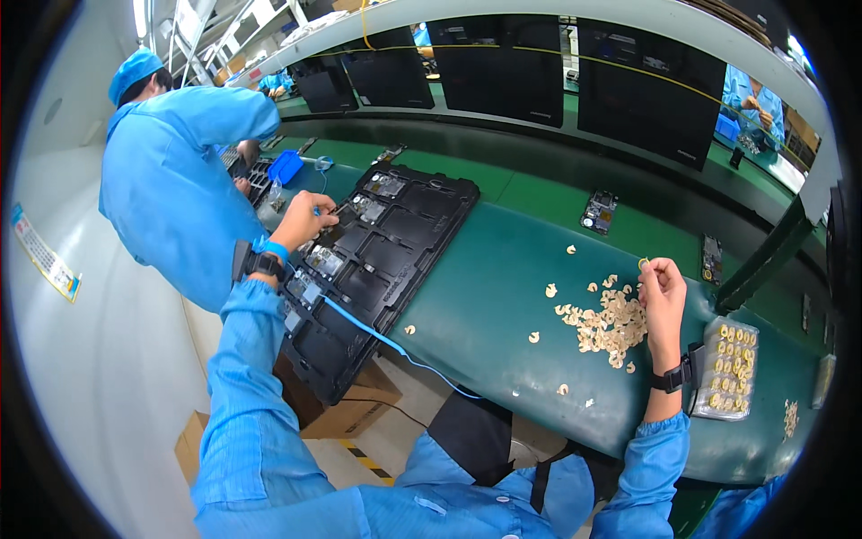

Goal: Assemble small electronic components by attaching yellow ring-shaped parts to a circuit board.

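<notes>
My left hand (307,222) reaches over the far left part of a black compartment tray (409,235), its fingers pinched together. What they hold, if anything, is too small to name. Circuit boards (325,261) lie in several of the tray's compartments near that hand. On the right, my right hand (663,292) is raised with thumb and fingertips closed on a small yellow ring-shaped part (643,263). Just left of it, a loose pile of small cream C-shaped pieces (611,322) is spread on the green mat (485,296). Beside my right wrist stands a transparent plastic tray (703,404) with rows of yellow round parts (729,359).
Further circuit boards (599,212) lie along the green strip (539,199) behind the mat. A blue cord (364,331) runs from my left wrist across the black tray. A person in blue (180,180) works at the left. Black panels (494,72) hang at the back, and a dark post (763,256) stands right.
</notes>
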